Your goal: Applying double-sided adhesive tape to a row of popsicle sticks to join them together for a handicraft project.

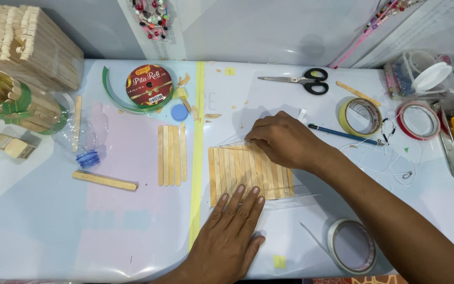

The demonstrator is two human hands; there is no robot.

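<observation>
Wooden craft sticks laid edge to edge make a flat mat (248, 171) in the middle of the pale table (38, 226), just right of a yellow tape line (197, 158); we see our left hand (232, 231) pressed flat on its near edge, fingers straight and close together, holding nothing; our right hand (282, 139) rests on the far edge, fingers curled down and pinching at what looks like clear tape there, though we cannot tell for certain; a row of loose sticks (172, 154) lies just left of the yellow line; a single stick (104, 180) lies further left; scissors (300, 80) sit beyond the mat; a blue pencil (342, 134) and a yellow tape roll (360, 116) lie to the right; a white tape roll (351, 245) sits near our right forearm.
</observation>
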